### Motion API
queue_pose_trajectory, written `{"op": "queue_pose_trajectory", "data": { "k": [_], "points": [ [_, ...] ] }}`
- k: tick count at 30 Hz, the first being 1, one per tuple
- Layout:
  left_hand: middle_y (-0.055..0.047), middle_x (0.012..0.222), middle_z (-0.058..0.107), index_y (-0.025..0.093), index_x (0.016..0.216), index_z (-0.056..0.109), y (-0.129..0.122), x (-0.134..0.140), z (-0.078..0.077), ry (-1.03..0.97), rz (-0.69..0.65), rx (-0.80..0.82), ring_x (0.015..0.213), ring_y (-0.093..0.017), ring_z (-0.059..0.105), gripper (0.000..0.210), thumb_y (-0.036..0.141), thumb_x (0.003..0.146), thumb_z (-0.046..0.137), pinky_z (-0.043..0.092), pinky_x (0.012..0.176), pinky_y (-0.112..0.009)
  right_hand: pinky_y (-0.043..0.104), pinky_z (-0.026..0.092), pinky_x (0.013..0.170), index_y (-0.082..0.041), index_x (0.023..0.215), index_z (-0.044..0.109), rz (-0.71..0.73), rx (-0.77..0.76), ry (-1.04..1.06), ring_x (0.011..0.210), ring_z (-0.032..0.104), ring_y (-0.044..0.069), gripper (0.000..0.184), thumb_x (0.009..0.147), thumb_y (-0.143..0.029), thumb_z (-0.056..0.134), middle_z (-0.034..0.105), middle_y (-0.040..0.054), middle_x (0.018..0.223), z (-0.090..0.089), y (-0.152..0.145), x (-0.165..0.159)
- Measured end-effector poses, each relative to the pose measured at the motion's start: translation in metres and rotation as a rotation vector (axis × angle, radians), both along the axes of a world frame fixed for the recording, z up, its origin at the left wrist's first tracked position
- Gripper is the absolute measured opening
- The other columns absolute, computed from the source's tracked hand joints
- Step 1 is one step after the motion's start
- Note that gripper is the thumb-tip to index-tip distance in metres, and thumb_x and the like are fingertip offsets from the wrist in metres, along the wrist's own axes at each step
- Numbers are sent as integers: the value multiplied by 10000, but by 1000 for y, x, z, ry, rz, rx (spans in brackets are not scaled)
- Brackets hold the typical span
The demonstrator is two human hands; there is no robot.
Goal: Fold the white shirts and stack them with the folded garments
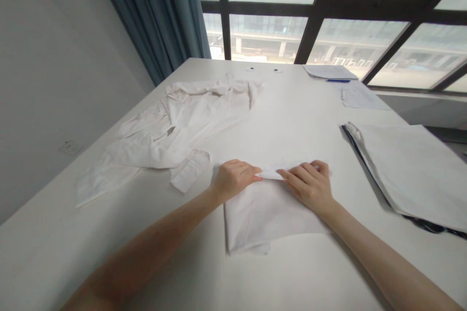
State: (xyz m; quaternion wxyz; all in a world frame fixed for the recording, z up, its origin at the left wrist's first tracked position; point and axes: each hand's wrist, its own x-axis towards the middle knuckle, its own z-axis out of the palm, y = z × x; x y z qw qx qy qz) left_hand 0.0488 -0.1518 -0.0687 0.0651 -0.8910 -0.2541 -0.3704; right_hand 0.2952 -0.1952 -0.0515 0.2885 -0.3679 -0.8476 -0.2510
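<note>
A white shirt (270, 218), folded into a compact shape, lies on the white table in front of me. My left hand (237, 177) pinches its far edge near the left corner, with thumb and fingers closed on the fabric. On the same edge, farther right, my right hand (308, 182) has its fingers curled over the cloth. Between the hands a narrow raised strip of the fabric shows. The fingertips are partly hidden by the hands and cloth. To the left a second white shirt (204, 116) is spread out loosely and wrinkled, one cuff (190, 170) reaching toward my left hand.
A stack of folded garments (412, 170), white over dark, sits at the table's right edge. Papers (330, 72) and a blue pen (338, 80) lie at the far right. Two small round objects (276, 70) are near the back edge. A blue curtain (156, 14) and window stand behind.
</note>
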Motion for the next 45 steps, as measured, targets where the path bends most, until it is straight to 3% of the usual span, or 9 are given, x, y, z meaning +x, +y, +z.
{"op": "queue_pose_trajectory", "data": {
  "k": [7, 25, 31, 39, 45],
  "points": [
    [3, 789, 754, 178, 889, 672, 0, -1, 0, -2, 12, -63, 740, -134, 714, 237, 400, 929, 599, 485, 707, -254, 348, 279, 747, -231, 1177, 644, -8, -56, -26, 683, 513, 127, 254, 925, -211, 623, 681, -22, 741, 2, -1, 1],
    [23, 777, 746, 169, 867, 648, 1, 0, 1, -21, -61, 9, 716, -115, 705, 203, 344, 947, 583, 475, 666, -249, 365, 308, 782, -196, 1068, 679, 66, -64, 25, 667, 500, 136, 179, 913, -171, 593, 668, -14, 700, 2, -1, -1],
    [16, 778, 746, 169, 874, 655, 2, 0, 0, -11, -45, -5, 725, -119, 709, 199, 341, 946, 586, 476, 678, -246, 365, 303, 811, -232, 1061, 684, 15, -79, 27, 702, 537, 132, 170, 915, -190, 610, 703, -7, 775, -1, 1, 1],
    [-13, 785, 747, 178, 905, 682, 10, -7, -7, 69, 122, -94, 705, -142, 698, 245, 357, 973, 529, 470, 662, -261, 386, 285, 848, -231, 1003, 681, -100, -122, 16, 781, 582, 153, 108, 923, -231, 608, 734, 5, 876, -1, 10, 14],
    [-1, 749, 744, 181, 858, 679, 13, -9, -7, 39, 90, -76, 680, -137, 696, 245, 344, 971, 535, 462, 649, -253, 389, 262, 848, -225, 964, 669, -150, -126, -16, 790, 565, 162, 96, 944, -252, 579, 736, 7, 877, 2, 12, 20]
  ]
}}
